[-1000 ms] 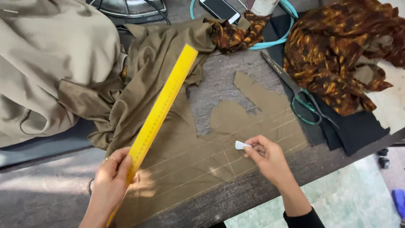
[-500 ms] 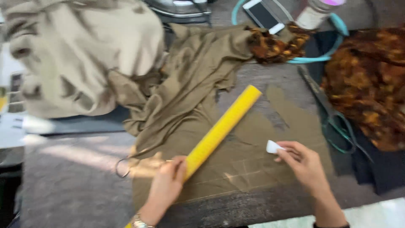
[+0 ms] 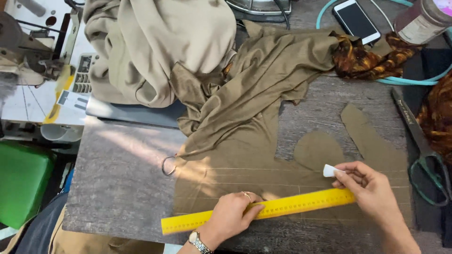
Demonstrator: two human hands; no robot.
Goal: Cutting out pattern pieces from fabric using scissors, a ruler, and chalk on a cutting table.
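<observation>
- Pressing a yellow ruler flat against olive cloth, the left hand is lying palm down on it, fingers spread and not curled around anything, seemingly to keep the straightedge from sliding.
- Pinching a small white chalk between thumb and fingertips, the right hand is hovering just above the ruler's right end, the chalk tip close to the cloth, placed as if for drawing along the edge.
- Lying nearly level across the near part of the cloth, the ruler is running roughly parallel to several pale chalk lines already showing above it.
- Spreading flat on the grey tabletop at the near edge, the cloth is bunching into folds farther back, beside a heap of beige fabric.
- Resting to the right, well apart from the hands, are green-handled scissors on dark cloth.
- Sitting at the far edge are a phone, a brown patterned fabric, a teal cord and a jar.
- Standing at the left, off the tabletop, are a sewing machine and a green stool.
- Showing on the left wrist is a watch.
</observation>
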